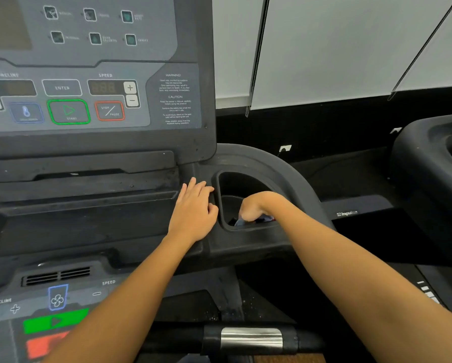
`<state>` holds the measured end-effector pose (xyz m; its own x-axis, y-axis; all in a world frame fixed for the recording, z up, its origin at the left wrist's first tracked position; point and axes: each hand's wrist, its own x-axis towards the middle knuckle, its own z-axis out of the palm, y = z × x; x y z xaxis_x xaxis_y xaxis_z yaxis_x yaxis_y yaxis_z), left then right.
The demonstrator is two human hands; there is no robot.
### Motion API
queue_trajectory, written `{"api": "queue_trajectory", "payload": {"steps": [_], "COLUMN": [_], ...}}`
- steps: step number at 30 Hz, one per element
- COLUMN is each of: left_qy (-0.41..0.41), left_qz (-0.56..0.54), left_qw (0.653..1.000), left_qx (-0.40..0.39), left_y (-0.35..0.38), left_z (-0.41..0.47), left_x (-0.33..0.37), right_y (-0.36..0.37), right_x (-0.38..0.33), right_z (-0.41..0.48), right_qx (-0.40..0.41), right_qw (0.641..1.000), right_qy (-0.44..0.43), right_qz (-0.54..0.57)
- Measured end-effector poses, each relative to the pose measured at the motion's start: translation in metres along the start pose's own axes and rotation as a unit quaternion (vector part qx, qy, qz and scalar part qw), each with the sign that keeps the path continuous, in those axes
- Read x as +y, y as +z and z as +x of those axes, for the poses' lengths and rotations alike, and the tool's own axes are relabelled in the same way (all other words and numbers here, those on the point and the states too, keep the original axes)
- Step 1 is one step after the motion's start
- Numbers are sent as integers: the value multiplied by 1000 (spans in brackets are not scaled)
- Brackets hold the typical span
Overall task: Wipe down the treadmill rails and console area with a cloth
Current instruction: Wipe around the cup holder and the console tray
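Head view: the left hand (193,213) lies flat with its fingers straight on the console (94,221), at the left rim of the cup holder (235,184), holding nothing. The right hand (251,208) reaches down inside the cup holder with its fingers curled over the blue cloth (240,221), which is bunched at the holder's bottom, near its front edge. The two hands are near each other, with the holder's rim between them. Above, the control panel (88,100) shows a green start button (68,111). A grip bar (251,339) with a metal plate runs along the bottom edge.
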<state>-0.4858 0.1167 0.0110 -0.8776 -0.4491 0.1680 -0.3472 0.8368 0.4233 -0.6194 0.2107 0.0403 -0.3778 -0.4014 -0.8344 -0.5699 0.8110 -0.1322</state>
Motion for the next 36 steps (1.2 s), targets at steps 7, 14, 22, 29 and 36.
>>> {"api": "queue_trajectory", "payload": {"steps": [7, 14, 22, 29, 36], "left_qy": [0, 1, 0, -3, -10], "left_qz": [0, 12, 20, 22, 8], "left_qw": [1000, 1000, 1000, 1000, 1000], "left_qx": [-1, 2, -2, -7, -15], "left_y": [0, 2, 4, 3, 1], "left_z": [0, -1, 0, 0, -1], "left_x": [-1, 0, 1, 1, 2], "right_y": [4, -11, -12, 41, 93], "right_x": [10, 37, 110, 121, 127], "right_z": [-7, -43, -109, -86, -106], "right_qx": [44, 111, 364, 334, 330], "right_qw": [998, 970, 874, 936, 940], "right_qy": [-19, -95, -178, -95, -85], "right_qz": [41, 196, 269, 53, 18]}}
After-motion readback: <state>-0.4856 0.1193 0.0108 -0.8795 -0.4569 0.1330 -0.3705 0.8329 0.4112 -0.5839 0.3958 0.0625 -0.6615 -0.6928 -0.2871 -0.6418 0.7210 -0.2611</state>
